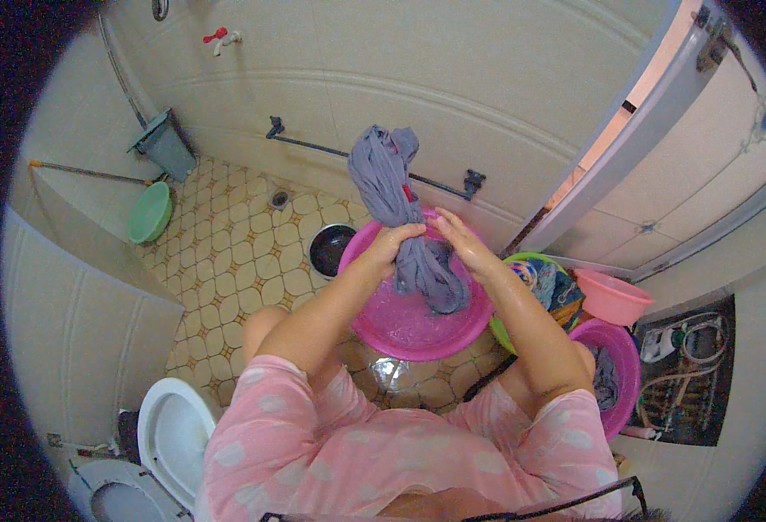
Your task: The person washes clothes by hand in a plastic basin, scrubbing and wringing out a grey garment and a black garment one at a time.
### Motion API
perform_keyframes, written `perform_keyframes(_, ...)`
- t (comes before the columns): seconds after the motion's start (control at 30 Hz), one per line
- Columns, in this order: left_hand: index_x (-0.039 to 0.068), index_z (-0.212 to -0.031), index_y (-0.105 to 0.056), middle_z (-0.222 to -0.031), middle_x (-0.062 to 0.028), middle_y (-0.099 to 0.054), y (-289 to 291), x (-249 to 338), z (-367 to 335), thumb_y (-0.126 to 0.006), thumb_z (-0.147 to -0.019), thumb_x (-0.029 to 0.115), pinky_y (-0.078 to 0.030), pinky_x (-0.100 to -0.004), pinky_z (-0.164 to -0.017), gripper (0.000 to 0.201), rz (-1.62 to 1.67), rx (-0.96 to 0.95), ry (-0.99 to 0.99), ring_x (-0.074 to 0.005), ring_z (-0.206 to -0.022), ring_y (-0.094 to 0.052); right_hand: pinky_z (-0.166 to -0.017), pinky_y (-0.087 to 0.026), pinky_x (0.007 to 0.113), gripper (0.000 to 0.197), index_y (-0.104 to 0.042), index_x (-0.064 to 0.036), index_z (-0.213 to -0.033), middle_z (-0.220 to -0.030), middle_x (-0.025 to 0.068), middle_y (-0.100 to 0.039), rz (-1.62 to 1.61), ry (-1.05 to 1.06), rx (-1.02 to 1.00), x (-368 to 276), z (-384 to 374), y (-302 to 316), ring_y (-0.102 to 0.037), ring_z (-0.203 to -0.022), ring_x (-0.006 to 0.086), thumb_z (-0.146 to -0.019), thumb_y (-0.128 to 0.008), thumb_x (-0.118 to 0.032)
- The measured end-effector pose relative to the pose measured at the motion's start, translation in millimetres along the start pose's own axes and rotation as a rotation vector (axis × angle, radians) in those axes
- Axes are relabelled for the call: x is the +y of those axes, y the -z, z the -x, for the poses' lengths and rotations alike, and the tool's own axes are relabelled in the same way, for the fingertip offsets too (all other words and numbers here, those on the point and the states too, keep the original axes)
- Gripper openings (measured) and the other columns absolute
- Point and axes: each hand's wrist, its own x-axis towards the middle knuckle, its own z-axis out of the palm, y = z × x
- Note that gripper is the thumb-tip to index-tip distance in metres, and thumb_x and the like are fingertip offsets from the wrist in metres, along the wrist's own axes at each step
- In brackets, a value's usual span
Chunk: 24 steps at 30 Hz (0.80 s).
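Observation:
A wet grey-blue garment (385,174) is bunched into a long bundle above a pink basin (391,348). My left hand (393,241) is closed round its middle. The upper part rises over the basin's far rim, and the lower end droops down into the basin, where shallow, slightly sudsy water shows. On the other side, my right hand (461,241) is held close beside the bundle with its fingers stretched out. Whether its fingertips touch the fabric is hard to make out. A small red patch shows on the garment near my hands.
A dark round bowl (331,250) sits left of the basin. To the right are a green tub with clothes (557,291), a light pink basin (613,297) and a magenta tub (631,374) with grey cloth. A wall bar (313,146) runs behind; a white toilet (152,422) stands lower left.

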Motion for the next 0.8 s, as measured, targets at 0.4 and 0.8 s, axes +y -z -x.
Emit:
perform_keyframes(0.4, 0.004, -0.088, -0.055, -0.083, -0.0090, -0.060, -7.3, -2.6, -12.3, -0.056, -0.076, 0.024, -0.048, -0.0353, -0.069, 0.023, -0.002, 0.084, -0.025, -0.0214, -0.074, -0.059, -0.078, -0.047, 0.038, 0.054, -0.045, -0.0057, -0.113, -0.102, 0.0104, -0.057, -0.552, -0.427, -0.247, 37.0, 5.8, -2.1, -0.057, -0.090, 0.0223, -0.082, -0.043, -0.050)
perform_keyframes(0.8, 0.001, -0.090, -0.058, -0.084, -0.0072, -0.060, -15.6, -6.9, -13.6, -0.063, -0.072, 0.017, -0.046, -0.0319, -0.065, 0.025, -0.381, 0.262, -0.184, -0.0184, -0.072, -0.058, -0.073, -0.044, 0.030, 0.043, -0.050, -0.0044, -0.106, -0.094, 0.0064, -0.055, -0.095, -0.209, -0.227, 23.5, 8.3, -29.0, -0.054, -0.082, 0.0166, -0.069, -0.068, -0.015)
